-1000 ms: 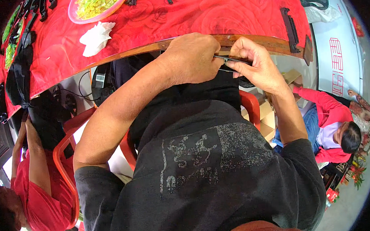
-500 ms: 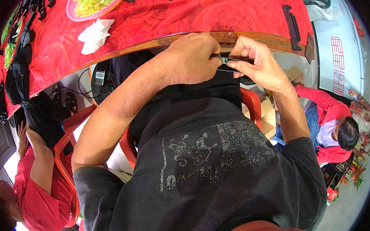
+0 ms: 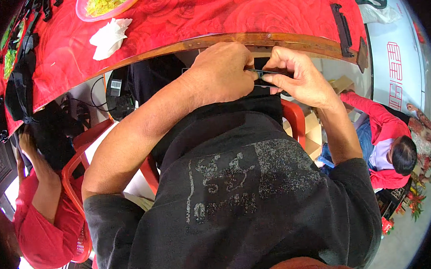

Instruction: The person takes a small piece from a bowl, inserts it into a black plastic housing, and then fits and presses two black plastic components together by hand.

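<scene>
Just past the table's front edge, above my lap, both my hands meet at a thin black strip-like part [image 3: 260, 73]. My left hand [image 3: 225, 71] is closed with its back up, its fingertips on the strip's left end. Between thumb and curled fingers, my right hand [image 3: 298, 75] grips the other end. Much of the part is covered by my fingers, so its exact kind cannot be made out.
A red cloth covers the table [image 3: 179, 21], with a wooden front edge. On it are a pink bowl [image 3: 135, 1] of small yellow-green pieces, crumpled white tissue [image 3: 109, 38] and a long black part [image 3: 341, 28]. People in red sit left [image 3: 45, 219] and right [image 3: 381, 139].
Both hands keep hold of the black part, with only a slight shift in its tilt. At the left, the other person's hands have moved up toward the table edge.
</scene>
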{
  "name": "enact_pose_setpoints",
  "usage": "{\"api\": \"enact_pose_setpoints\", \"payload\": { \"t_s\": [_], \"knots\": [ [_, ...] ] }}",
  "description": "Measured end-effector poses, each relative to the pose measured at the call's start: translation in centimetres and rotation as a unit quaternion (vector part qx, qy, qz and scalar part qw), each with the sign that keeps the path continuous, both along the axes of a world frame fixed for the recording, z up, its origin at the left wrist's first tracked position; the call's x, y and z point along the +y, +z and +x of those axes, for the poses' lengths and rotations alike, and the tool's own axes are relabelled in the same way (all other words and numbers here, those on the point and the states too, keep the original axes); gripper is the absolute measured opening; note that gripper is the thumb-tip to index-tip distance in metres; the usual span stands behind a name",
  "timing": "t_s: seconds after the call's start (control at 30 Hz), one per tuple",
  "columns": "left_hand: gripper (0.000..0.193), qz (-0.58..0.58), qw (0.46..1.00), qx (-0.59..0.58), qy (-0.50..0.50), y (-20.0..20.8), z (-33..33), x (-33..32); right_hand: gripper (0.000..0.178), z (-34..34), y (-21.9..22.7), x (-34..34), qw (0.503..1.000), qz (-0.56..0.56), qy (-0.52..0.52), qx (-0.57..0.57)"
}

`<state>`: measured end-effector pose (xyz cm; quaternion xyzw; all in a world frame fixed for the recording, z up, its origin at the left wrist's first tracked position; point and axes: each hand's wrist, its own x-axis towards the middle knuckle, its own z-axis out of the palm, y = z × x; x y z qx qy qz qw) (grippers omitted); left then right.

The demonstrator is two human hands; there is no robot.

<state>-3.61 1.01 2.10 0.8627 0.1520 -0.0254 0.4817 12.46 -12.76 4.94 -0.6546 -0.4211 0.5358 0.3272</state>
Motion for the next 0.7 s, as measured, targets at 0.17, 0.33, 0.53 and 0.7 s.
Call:
{"api": "enact_pose_setpoints", "payload": {
  "t_s": [0.17, 0.33, 0.53, 0.7],
  "knots": [
    [0.023, 0.011, 0.999, 0.025, 0.03, 0.4, -0.5, -0.6, 0.005, -0.4, -0.1, -0.1, 1.0, -0.014, 0.007, -0.007],
    [0.021, -0.009, 0.997, 0.063, 0.043, 0.3, -0.7, -1.1, 0.005, -0.6, -0.5, -0.3, 1.0, -0.018, 0.022, 0.004],
    [0.023, 0.018, 0.996, 0.058, 0.071, 0.0, -0.8, -2.0, 0.005, -0.4, -0.5, -0.2, 0.998, -0.025, 0.049, -0.012],
    [0.022, 0.005, 0.995, 0.05, 0.091, -0.7, -1.0, -2.4, 0.008, 0.3, -1.0, -0.2, 0.997, -0.032, 0.071, -0.024]
  ]
}}
